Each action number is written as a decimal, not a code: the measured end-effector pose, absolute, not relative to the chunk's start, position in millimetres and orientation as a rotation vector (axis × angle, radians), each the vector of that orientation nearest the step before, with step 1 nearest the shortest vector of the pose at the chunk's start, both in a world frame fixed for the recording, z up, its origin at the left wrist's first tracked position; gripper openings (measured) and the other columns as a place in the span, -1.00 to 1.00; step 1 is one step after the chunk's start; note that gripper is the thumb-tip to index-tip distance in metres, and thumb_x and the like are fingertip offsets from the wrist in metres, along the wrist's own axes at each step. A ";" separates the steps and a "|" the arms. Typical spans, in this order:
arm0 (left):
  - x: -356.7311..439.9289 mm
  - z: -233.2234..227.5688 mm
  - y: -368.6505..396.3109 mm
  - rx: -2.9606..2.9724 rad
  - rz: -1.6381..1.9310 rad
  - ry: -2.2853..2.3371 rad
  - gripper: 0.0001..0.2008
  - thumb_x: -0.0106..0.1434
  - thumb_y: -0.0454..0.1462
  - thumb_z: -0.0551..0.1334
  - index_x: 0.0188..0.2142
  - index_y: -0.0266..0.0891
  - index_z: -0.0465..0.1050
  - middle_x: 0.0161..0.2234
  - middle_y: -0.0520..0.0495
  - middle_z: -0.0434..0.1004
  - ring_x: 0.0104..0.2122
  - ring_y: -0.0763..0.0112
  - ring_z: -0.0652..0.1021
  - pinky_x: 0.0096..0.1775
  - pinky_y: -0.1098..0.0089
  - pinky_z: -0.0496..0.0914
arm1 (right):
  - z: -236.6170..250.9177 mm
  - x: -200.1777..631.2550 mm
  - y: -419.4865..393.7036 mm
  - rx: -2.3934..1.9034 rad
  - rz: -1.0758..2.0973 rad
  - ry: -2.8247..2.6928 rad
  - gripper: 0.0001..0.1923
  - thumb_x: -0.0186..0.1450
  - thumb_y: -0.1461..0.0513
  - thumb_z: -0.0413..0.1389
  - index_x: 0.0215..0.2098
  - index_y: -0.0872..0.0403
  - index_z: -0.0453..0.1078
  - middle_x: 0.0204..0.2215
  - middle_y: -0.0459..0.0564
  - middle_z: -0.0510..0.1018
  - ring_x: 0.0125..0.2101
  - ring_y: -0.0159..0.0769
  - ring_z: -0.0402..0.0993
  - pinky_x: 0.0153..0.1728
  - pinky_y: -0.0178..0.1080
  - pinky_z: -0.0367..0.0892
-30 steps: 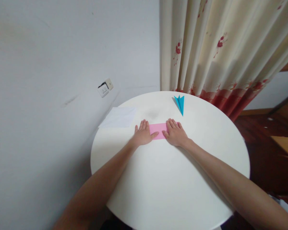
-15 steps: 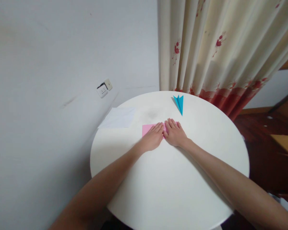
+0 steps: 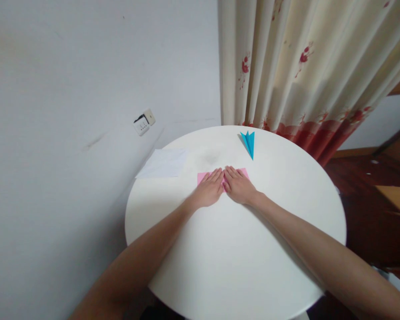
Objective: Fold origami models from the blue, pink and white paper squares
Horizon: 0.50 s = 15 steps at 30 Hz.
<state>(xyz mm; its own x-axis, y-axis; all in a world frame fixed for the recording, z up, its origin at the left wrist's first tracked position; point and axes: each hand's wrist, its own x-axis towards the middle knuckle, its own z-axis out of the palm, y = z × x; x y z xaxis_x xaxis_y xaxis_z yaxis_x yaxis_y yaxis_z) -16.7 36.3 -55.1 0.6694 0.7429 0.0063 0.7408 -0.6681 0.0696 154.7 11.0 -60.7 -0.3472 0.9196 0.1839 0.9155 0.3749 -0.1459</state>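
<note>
The left hand (image 3: 209, 191) and right hand (image 3: 239, 186) lie flat, unclenched, on that pink paper (image 3: 200, 178), a folded blue paper (image 3: 249, 143) farther across the surface (image 3: 233, 249).

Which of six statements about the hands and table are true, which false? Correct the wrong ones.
1. The left hand and right hand rest on the pink paper. True.
2. The hands cover the pink paper completely. False: part of each end shows.
3. The blue folded paper lies beyond the hands. True.
4. The table is square. False: it is round.
5. The white sheet lies left of the left hand. True.
6. The hands are crossed. False: they lie side by side.
</note>
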 end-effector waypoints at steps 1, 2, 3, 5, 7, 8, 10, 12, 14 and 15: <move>-16.8 -55.7 36.8 2.811 0.057 1.260 -0.42 0.42 -0.17 -0.25 0.37 -0.35 -0.14 0.40 -0.20 -0.20 0.38 0.31 -0.11 0.32 0.17 -0.15 | -60.9 155.2 10.8 -1.640 0.025 -2.401 -0.38 0.45 0.11 -0.28 0.36 0.32 -0.02 0.36 0.22 0.01 0.36 -0.12 -0.13 0.30 -0.05 -0.16; -16.9 -56.2 37.3 2.806 0.061 1.274 -0.42 0.42 -0.16 -0.25 0.37 -0.32 -0.13 0.40 -0.18 -0.19 0.38 0.31 -0.10 0.32 0.16 -0.14 | -61.2 155.6 10.6 -1.646 0.025 -2.400 -0.38 0.45 0.11 -0.28 0.36 0.30 -0.02 0.36 0.21 0.01 0.36 -0.11 -0.14 0.30 -0.04 -0.17; -17.0 -56.6 37.7 2.801 0.066 1.290 -0.43 0.42 -0.16 -0.25 0.37 -0.29 -0.12 0.40 -0.16 -0.19 0.38 0.31 -0.10 0.32 0.15 -0.14 | -61.6 155.8 10.5 -1.653 0.024 -2.397 -0.38 0.44 0.10 -0.27 0.36 0.29 -0.02 0.37 0.21 0.00 0.36 -0.10 -0.14 0.30 -0.02 -0.18; -17.3 -56.9 38.2 2.788 0.072 1.332 -0.43 0.42 -0.15 -0.25 0.37 -0.27 -0.11 0.40 -0.14 -0.19 0.38 0.29 -0.09 0.31 0.11 -0.13 | -62.4 155.9 10.4 -1.690 0.026 -2.375 -0.37 0.44 0.09 -0.26 0.36 0.28 -0.03 0.37 0.22 -0.02 0.36 -0.09 -0.16 0.30 -0.01 -0.20; -17.7 -56.7 38.7 2.777 0.074 1.381 -0.43 0.42 -0.15 -0.24 0.37 -0.28 -0.10 0.40 -0.14 -0.19 0.38 0.27 -0.09 0.31 0.06 -0.11 | -63.2 155.4 10.7 -1.756 0.034 -2.331 -0.34 0.43 0.07 -0.25 0.37 0.30 -0.06 0.37 0.25 -0.03 0.36 -0.07 -0.18 0.30 0.00 -0.22; -17.9 -56.5 38.9 2.772 0.072 1.405 -0.43 0.42 -0.15 -0.24 0.37 -0.28 -0.10 0.40 -0.15 -0.19 0.37 0.25 -0.09 0.30 0.03 -0.10 | -63.6 155.0 10.9 -1.792 0.042 -2.309 -0.33 0.43 0.06 -0.25 0.37 0.32 -0.07 0.37 0.27 -0.04 0.36 -0.06 -0.19 0.30 0.01 -0.23; -18.1 -56.2 39.5 2.764 0.066 1.444 -0.42 0.42 -0.15 -0.23 0.36 -0.31 -0.10 0.40 -0.17 -0.19 0.37 0.22 -0.08 0.29 -0.02 -0.07 | -64.0 154.5 11.3 -1.847 0.061 -2.269 -0.31 0.43 0.04 -0.24 0.36 0.35 -0.07 0.37 0.29 -0.05 0.37 -0.05 -0.20 0.30 0.01 -0.24; -18.4 -56.4 40.2 2.758 0.062 1.465 -0.42 0.42 -0.13 -0.23 0.36 -0.32 -0.11 0.40 -0.18 -0.18 0.37 0.21 -0.07 0.29 -0.04 -0.06 | -64.3 155.1 11.7 -1.875 0.078 -2.233 -0.31 0.43 0.04 -0.24 0.36 0.36 -0.07 0.37 0.30 -0.05 0.36 -0.03 -0.20 0.30 0.01 -0.23; -19.0 -56.7 40.7 2.752 0.063 1.469 -0.41 0.42 -0.11 -0.23 0.36 -0.32 -0.11 0.40 -0.18 -0.18 0.37 0.21 -0.07 0.29 -0.04 -0.06 | -64.3 157.6 12.6 -1.891 0.098 -2.199 -0.33 0.43 0.07 -0.25 0.35 0.37 -0.06 0.36 0.30 -0.03 0.36 -0.02 -0.18 0.30 0.03 -0.20; -19.4 -56.8 40.9 2.747 0.065 1.468 -0.40 0.42 -0.10 -0.23 0.36 -0.31 -0.10 0.40 -0.17 -0.19 0.37 0.21 -0.07 0.29 -0.04 -0.06 | -64.1 159.9 13.5 -1.894 0.110 -2.185 -0.35 0.43 0.09 -0.24 0.35 0.37 -0.05 0.36 0.30 -0.02 0.36 -0.01 -0.17 0.29 0.04 -0.18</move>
<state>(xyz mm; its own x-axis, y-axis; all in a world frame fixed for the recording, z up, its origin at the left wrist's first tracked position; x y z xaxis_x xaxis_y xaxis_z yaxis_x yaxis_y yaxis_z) -19.4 40.9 -56.8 0.5549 0.8315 0.0246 0.8304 -0.5555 0.0425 159.9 13.5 -64.1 -0.1261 0.9826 0.1362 0.9639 0.1538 -0.2171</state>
